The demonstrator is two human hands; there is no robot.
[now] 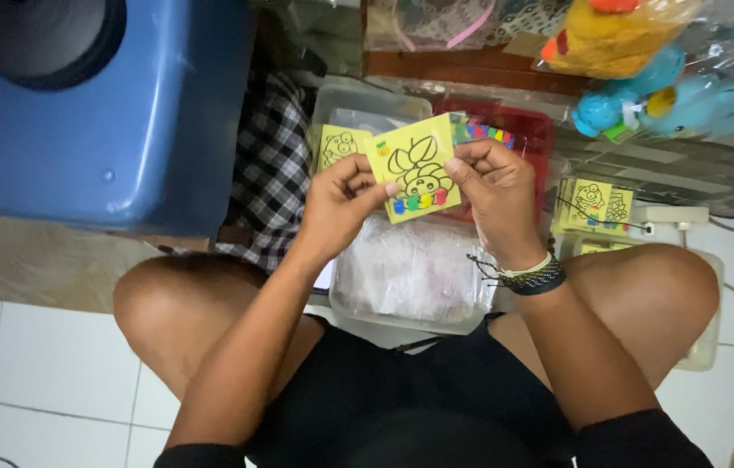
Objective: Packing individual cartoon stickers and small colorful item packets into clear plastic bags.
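Observation:
I hold a small yellow card (415, 165) with a black cartoon drawing and a row of coloured dots along its lower edge. My left hand (341, 201) pinches its left side, thumb on the front. My right hand (495, 189) grips its right edge; that wrist wears braided bracelets. The card hangs above a clear plastic tub (367, 303) holding clear plastic sleeves, which sits between my knees.
Another yellow card (338, 146) lies in a tub behind. A red tray (530, 130) holds coloured bits. More yellow cards (597, 204) are stacked at right. A blue container (98, 121) stands left, bagged toys (644, 69) top right, checked cloth (272, 165) between.

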